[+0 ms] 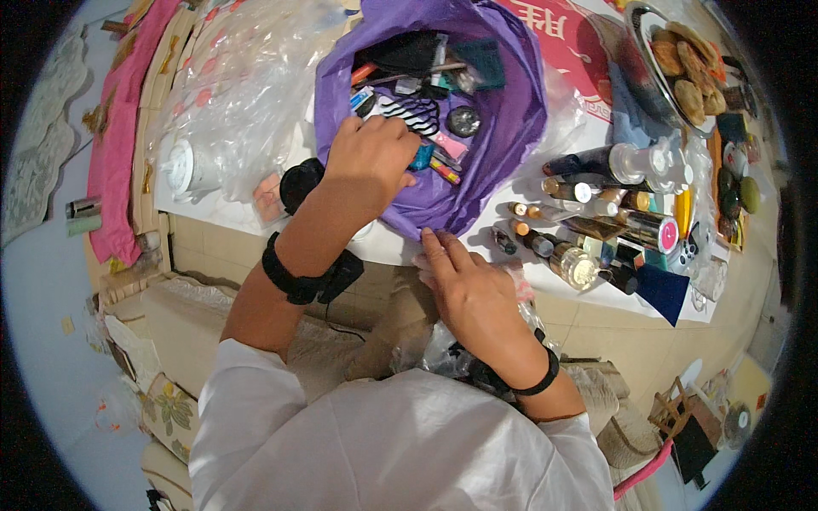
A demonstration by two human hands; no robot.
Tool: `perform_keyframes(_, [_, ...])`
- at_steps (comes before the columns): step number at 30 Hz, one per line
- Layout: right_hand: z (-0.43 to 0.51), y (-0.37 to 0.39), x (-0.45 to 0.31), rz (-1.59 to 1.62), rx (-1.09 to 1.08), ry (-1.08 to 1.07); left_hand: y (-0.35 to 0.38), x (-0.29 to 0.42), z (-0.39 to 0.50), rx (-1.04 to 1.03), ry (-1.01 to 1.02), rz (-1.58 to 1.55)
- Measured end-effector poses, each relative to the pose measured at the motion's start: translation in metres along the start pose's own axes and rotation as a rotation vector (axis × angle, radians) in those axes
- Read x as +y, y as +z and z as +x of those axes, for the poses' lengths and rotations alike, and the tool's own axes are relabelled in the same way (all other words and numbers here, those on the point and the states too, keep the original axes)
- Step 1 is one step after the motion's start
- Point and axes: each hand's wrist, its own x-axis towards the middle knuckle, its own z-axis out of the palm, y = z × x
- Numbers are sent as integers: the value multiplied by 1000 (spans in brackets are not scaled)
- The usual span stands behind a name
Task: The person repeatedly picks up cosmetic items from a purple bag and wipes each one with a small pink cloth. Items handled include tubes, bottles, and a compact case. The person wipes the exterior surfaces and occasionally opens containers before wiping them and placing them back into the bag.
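A purple fabric bag [517, 140] lies wide-mouthed on the table, holding a black-and-white striped item [415, 116], a round black item [463, 121], a pink piece [451, 145], a small yellow-and-pink item [445, 170] and a dark pouch [402, 52]. My left hand [374, 156] reaches over the bag's near left rim, fingertips at the striped item; whether it grips anything is hidden. My right hand [470, 294] is at the near edge of the bag, index and middle fingers extended to its rim. Beneath that hand shows some clear plastic wrap [521, 281].
Cosmetic bottles and tubes [594, 204] lie in a group on the right, near a dark blue tube [664, 290]. A metal bowl [645, 76] with brown food stands at the back right. Clear plastic sheeting [255, 83], a white lidded tub [185, 167] and a round black item [300, 185] are on the left.
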Motion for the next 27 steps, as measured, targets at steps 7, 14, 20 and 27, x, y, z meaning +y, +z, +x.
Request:
perform_keyframes(7, [-3,-4,-2,25,42,17,-3,4,2,181,-24,-109])
perform_keyframes(14, [-24,-26,-9,566,446,57,-44,43,-35,28,-173,-1415])
perform_keyframes(20, [-58,-29,-9,1183,571,206,-55,82,-56,-292,-34,-1752])
perform_keyframes(27, [-139,-33,26,1429,944,333,-65,141,-67,-221,89,-1522])
